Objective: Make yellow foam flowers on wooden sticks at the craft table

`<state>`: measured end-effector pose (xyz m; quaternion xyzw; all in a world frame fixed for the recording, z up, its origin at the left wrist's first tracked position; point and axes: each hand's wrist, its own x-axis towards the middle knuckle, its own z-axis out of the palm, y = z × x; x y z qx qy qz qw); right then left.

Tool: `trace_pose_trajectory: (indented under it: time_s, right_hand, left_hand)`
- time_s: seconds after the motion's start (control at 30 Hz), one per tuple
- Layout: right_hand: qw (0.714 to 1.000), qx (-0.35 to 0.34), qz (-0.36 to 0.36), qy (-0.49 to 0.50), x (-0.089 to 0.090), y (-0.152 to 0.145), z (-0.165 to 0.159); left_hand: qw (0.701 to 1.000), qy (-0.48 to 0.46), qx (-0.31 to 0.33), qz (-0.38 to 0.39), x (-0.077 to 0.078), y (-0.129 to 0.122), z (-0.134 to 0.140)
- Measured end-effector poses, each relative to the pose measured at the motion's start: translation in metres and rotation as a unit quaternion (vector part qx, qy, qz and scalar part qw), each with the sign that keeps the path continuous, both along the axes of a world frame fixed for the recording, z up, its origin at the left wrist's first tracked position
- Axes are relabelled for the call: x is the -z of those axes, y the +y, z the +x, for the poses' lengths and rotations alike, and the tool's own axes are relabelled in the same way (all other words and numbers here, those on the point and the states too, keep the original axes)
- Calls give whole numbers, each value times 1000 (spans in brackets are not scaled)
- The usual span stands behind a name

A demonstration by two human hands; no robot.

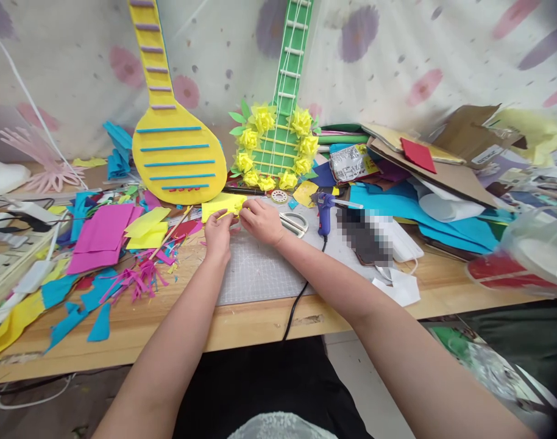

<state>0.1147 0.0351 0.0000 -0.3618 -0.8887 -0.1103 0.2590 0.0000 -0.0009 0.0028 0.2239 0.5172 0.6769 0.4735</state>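
Observation:
My left hand (218, 235) has its fingertips pinched at the lower edge of a piece of yellow crepe paper (214, 205). Close beside it, my right hand (261, 222) curls its fingers over the right end of the same paper, hiding part of it. Under both hands lies a grey gridded cutting mat (255, 274). Scissors (294, 224) with pale handles rest just right of my right hand. Behind the paper stand a yellow paper lute shape (180, 158) with blue strips and a green one (278, 137) ringed by yellow paper flowers.
A blue glue gun (324, 214) with its black cord sits right of the scissors, near a blurred phone (367, 238). Magenta paper (102, 235) and many scraps cover the left side. Cardboard (436, 167), blue sheets (456, 225) and a plastic-covered tub (520, 268) occupy the right.

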Motion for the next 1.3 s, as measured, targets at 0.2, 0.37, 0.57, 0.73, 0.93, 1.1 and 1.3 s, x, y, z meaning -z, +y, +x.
trace_pose_trajectory:
  time_s: [0.2, 0.37, 0.57, 0.73, 0.93, 1.1, 1.3]
  right_hand:
    - [998, -18, -61, -11, -6, -4, 5]
    - [995, -65, -78, -24, -8, -5, 4]
    - [969, -32, -130, 207, -14, -8, 9]
    - [804, -8, -419, 421, -17, 7, 17]
    - [683, -136, -556, 453, -11, 6, 22]
    - [696, -149, -541, 448, -8, 3, 18]
    - [684, -120, -533, 483, -6, 7, 11]
  left_hand:
    - [991, -98, 73, -43, -3, 1, -8]
    - [980, -159, 94, -72, -2, 2, -11]
    - [994, -96, 42, -20, 0, 4, -16]
    - [996, -2, 54, 68, 4, 6, -18]
    - [994, -65, 80, 48, 1, 2, -15]
    - [985, -134, 109, 23, 0, 2, -16]
    - [983, -143, 110, 14, 0, 3, -15]
